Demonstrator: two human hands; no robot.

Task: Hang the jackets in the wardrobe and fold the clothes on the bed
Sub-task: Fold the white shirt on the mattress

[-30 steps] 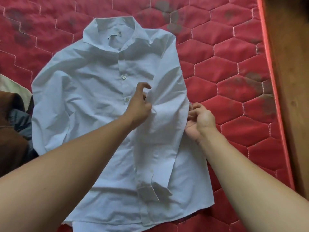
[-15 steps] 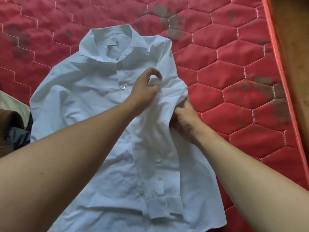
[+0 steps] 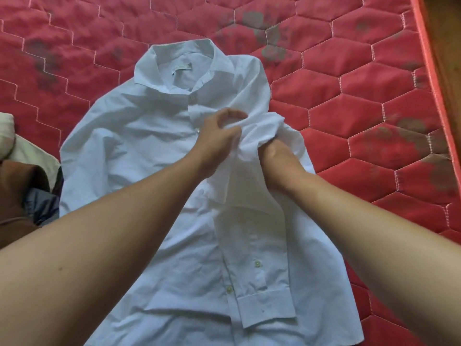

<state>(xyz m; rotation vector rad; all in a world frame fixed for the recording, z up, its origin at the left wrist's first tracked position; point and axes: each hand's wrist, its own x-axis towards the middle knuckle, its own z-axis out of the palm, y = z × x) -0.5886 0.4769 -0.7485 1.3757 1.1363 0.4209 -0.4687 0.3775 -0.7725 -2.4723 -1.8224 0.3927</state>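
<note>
A pale blue button-up shirt (image 3: 139,156) lies front up on the red quilted mattress (image 3: 349,101), collar at the far end. Its right sleeve is folded over the body, with the cuff (image 3: 265,308) near the hem. My left hand (image 3: 219,139) pinches a bunch of the sleeve fabric at chest height. My right hand (image 3: 277,162) grips the same bunched fabric from the right, its fingers hidden under the cloth. The two hands are close together and lift the fabric a little off the shirt.
A pile of other clothes, brown (image 3: 17,196), dark blue (image 3: 42,203) and cream (image 3: 30,151), lies at the left edge. A wooden surface (image 3: 446,58) runs along the mattress's right side. Dark stains mark the mattress.
My right hand moved from the shirt's right edge inward with the sleeve fabric. My left hand closed on the bunched fabric. The view shifted, so the shirt sits lower and more central.
</note>
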